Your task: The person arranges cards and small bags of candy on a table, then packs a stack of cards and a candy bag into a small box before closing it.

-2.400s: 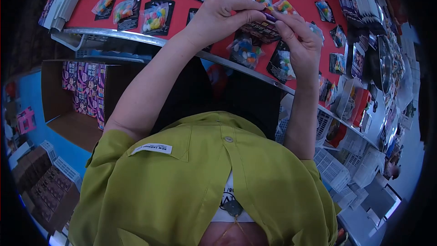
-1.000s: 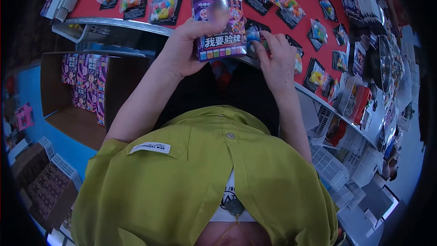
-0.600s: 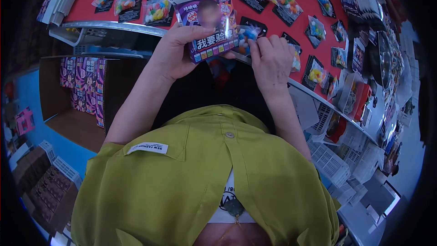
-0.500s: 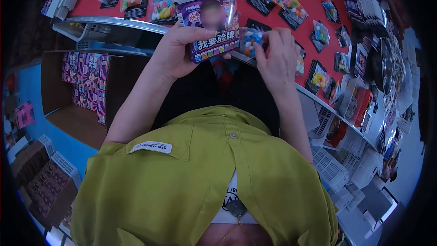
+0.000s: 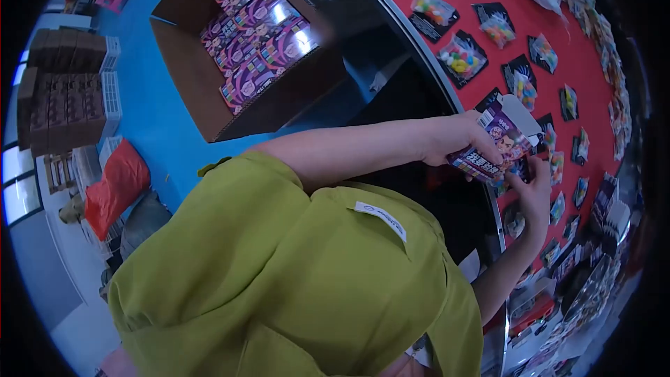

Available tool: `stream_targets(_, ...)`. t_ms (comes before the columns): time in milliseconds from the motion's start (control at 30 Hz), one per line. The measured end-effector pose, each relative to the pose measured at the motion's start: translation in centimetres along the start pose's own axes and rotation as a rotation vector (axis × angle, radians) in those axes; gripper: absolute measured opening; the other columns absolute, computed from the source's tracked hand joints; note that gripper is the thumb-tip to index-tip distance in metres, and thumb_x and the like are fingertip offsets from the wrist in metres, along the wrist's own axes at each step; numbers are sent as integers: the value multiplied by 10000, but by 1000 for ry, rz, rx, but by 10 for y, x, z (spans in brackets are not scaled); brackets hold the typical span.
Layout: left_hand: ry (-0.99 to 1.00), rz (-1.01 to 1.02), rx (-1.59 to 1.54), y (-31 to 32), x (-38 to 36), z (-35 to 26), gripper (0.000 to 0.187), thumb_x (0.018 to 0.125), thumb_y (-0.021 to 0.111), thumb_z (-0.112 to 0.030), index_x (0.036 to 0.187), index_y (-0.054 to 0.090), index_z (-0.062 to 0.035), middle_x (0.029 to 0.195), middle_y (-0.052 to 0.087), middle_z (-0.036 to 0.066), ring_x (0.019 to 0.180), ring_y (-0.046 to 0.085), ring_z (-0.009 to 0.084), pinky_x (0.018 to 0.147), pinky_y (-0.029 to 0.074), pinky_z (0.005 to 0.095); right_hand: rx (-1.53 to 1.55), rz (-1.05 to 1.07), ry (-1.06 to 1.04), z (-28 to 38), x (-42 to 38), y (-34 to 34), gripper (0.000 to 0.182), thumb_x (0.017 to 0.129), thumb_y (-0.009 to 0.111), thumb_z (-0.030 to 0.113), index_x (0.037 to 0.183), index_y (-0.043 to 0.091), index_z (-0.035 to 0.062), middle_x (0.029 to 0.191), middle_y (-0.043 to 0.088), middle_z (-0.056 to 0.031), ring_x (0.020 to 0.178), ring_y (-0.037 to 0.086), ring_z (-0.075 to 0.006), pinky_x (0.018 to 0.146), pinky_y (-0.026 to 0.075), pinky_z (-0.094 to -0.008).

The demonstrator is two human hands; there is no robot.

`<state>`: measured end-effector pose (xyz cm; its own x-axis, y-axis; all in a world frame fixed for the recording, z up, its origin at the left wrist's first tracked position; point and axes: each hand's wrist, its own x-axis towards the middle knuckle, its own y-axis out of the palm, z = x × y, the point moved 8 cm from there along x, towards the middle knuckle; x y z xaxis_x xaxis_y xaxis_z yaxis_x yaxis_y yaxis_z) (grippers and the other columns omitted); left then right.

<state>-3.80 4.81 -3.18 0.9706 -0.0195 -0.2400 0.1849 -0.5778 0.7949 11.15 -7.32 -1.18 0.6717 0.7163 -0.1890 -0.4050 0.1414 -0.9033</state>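
Note:
A purple printed cardboard box [image 5: 508, 138] is held upright in my left hand [image 5: 460, 138], the thumb across its front. Its pale top flap [image 5: 522, 113] stands open. Beside the box's lower right edge, the fingers of my right hand [image 5: 534, 192] are closed on a small candy packet [image 5: 518, 167], mostly hidden by the box and fingers. Around both hands, clear bags of coloured candy on black cards lie on the red tabletop, among them one candy bag [image 5: 462, 56] near the metal edge.
A large open carton [image 5: 209, 115] with rows of purple boxes [image 5: 262, 35] stands on the blue floor [image 5: 171, 77] at left. Stacked brown trays [image 5: 70, 98] and a red bag [image 5: 117, 188] are farther left. The metal table edge [image 5: 419, 42] curves past my hands.
My head view has turned left, so the carton shows more fully and the hands appear farther right. The left hand keeps the box; the right hand has come closer to its side.

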Motion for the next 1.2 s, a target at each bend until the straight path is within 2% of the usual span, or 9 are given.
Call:
stream_targets(100, -18, 27, 28, -1, -3, 0, 387, 732, 693, -98, 1076, 551, 10, 930, 644, 124, 796, 656, 226, 535, 532, 322, 26, 80, 2, -10, 4, 9, 433, 652, 718, 210, 997, 554, 6, 877, 499, -87, 826, 543, -212, 727, 435, -316)
stream_targets(233, 39, 39, 27, -3, -3, -1, 414, 730, 698, -116, 1097, 556, 13, 976, 656, 124, 814, 663, 212, 547, 533, 296, 674, 178, 83, -11, -15, 15, 286, 743, 698, 99, 975, 561, 3, 870, 547, -25, 799, 515, -92, 708, 421, -245)
stream_targets(367, 55, -22, 76, -2, -3, -10, 454, 725, 694, -139, 1132, 552, 5, 981, 657, 128, 802, 669, 207, 576, 536, 287, 649, -171, 49, -26, -31, -33, 332, 778, 705, 97, 1062, 558, 9, 887, 596, -21, 773, 571, -93, 693, 452, -214)
stream_targets(500, -65, 52, 91, 19, 14, 11, 460, 734, 681, -143, 1148, 545, 6, 971, 656, 131, 795, 664, 205, 593, 539, 285, 1193, -396, -106, -10, -44, -81, 388, 825, 679, 95, 1149, 531, -59, 992, 630, -99, 919, 613, -133, 786, 495, -247)
stream_targets(733, -313, 250, 11, 42, 19, 48, 445, 741, 698, -164, 1129, 555, 3, 947, 669, 139, 758, 675, 201, 514, 543, 294, 753, -403, -87, 3, -24, -69, 348, 846, 677, 152, 1122, 560, -24, 913, 632, -37, 834, 593, -103, 762, 472, -241)
stream_targets(867, -224, 201, 101, 46, 25, 28, 462, 734, 706, -163, 1133, 549, 7, 952, 667, 139, 753, 676, 205, 509, 542, 295, 961, -331, -203, 28, -38, -68, 335, 835, 684, 159, 1110, 573, 6, 949, 615, -45, 900, 570, -123, 807, 443, -255)
stream_targets(933, -214, 189, 125, 47, 34, 24, 480, 716, 722, -145, 1137, 546, 2, 967, 658, 135, 774, 673, 205, 517, 541, 285, 469, -390, -303, 40, -42, -73, 330, 819, 690, 158, 1104, 576, 37, 1041, 583, -78, 1006, 539, -158, 849, 420, -270)
stream_targets(1100, -58, 281, 326, 65, 60, 17, 553, 664, 754, -117, 1160, 537, -3, 1008, 646, 112, 924, 633, 195, 818, 508, 311, 689, -359, -478, 52, -54, -79, 187, 816, 677, 136, 950, 636, 12, 1119, 526, -134, 1091, 492, -241, 885, 401, -323)
stream_targets(1200, 34, 338, 617, 64, 77, 19, 579, 666, 751, -115, 1193, 530, -16, 1048, 637, 105, 967, 612, 190, 903, 463, 313, 404, -557, -435, 42, -66, -74, 133, 815, 667, 119, 888, 660, 8, 1117, 523, -156, 1090, 497, -277, 892, 406, -361)
